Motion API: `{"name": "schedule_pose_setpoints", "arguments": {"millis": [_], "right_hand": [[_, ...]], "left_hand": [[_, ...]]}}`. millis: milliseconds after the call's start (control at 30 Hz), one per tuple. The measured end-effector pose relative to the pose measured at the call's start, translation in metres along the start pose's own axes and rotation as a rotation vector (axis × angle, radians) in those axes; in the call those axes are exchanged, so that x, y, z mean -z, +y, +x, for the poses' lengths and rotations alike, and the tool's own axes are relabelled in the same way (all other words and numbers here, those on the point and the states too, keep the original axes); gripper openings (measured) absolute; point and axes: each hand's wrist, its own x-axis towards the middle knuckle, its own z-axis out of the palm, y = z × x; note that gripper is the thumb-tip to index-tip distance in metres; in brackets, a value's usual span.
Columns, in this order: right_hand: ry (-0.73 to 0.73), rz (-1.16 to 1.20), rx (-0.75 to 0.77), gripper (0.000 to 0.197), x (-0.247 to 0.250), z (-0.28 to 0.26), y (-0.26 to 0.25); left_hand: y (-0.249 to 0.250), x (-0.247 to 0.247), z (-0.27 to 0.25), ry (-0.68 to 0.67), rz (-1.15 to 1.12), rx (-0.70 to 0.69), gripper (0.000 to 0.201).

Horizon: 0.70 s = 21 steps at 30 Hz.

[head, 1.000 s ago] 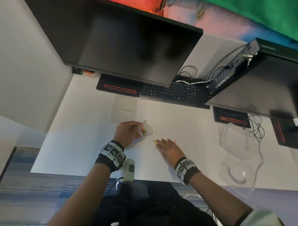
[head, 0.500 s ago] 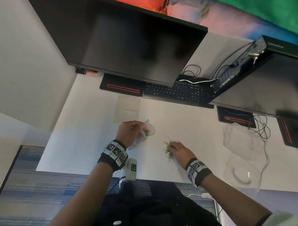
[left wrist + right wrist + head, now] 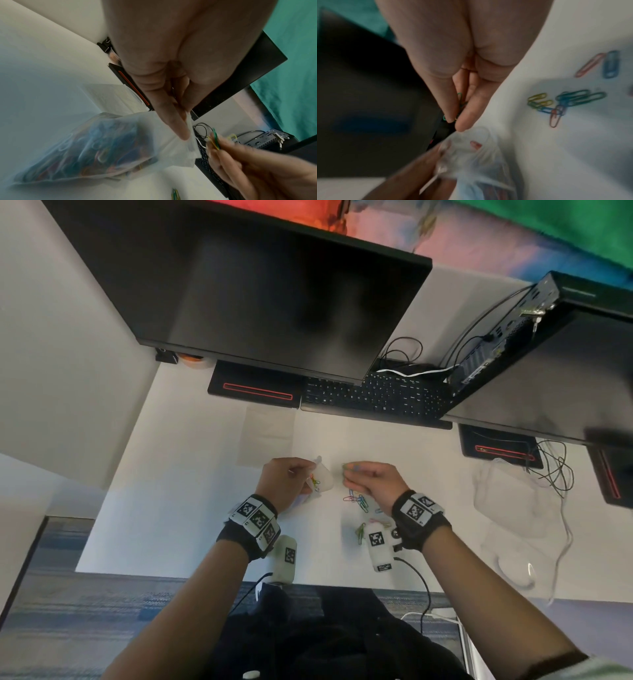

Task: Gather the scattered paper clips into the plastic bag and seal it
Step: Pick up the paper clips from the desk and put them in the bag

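Crinkled clear plastic bag [image 3: 96, 147] (wiry paper clips [image 3: 565, 102])

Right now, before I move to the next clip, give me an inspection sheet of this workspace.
Surface: white desk, bare at the left.
Job's things: plastic bag already holds many coloured clips; loose paper clips remain on the desk.
Clutter: another clear bag at the right; flat clear sheet near the keyboard.
Hands: left hand pinches the bag's mouth; right hand pinches a few clips beside the opening.
Cables: black tangle at the right; white cable behind the keyboard.
Surroundings: two dark monitors, small computer, carpet.
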Motion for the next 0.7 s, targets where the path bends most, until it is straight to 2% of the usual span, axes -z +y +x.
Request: {"name": "schedule_pose_setpoints", "arguments": {"millis": [100,200,267,367,400,467,500,567,633,700], "right_hand": [[-0.074,-0.165,0.080,0.024,-0.027,-0.004,-0.009],[-0.096,-0.601,0.207,0.025,-0.041,-0.004,-0.008],[-0.114,-0.633,0.244,0.021,-0.044,-0.005,-0.012],[-0.016,-0.416,0.230,0.016,-0.029,0.001,-0.021],[0.037,-0.445,0.239,0.017,-0.019,0.006,-0.021],[0.097,-0.707,0.268,0.022,0.005,0.019,-0.012],[0.074,-0.878,0.275,0.025,0.014,0.023,-0.004],[-0.065,-1.135,0.264,0.035,0.021,0.026,0.020],[-0.209,-1.311,0.259,0.045,0.022,0.021,0.044],[-0.303,-1.443,0.319,0.055,0.023,0.008,0.062]], "left_hand": [[0.001,-0.002,0.001,-0.009,0.020,0.000,0.016],[0.001,-0.003,0.001,-0.025,0.017,-0.012,0.014],[-0.001,0.000,0.002,-0.018,0.025,-0.024,0.014],[-0.006,0.005,0.004,0.009,0.003,-0.022,0.017],[-0.008,0.007,0.004,0.017,-0.008,-0.023,0.020],[-0.011,0.010,0.004,0.031,-0.004,-0.038,0.027],[-0.013,0.011,0.004,0.034,0.000,-0.041,0.028],[-0.015,0.010,0.004,0.031,0.004,-0.042,0.024],[-0.015,0.009,0.004,0.030,-0.004,-0.035,0.019],[-0.017,0.011,0.004,0.026,-0.002,-0.027,0.014]]}}
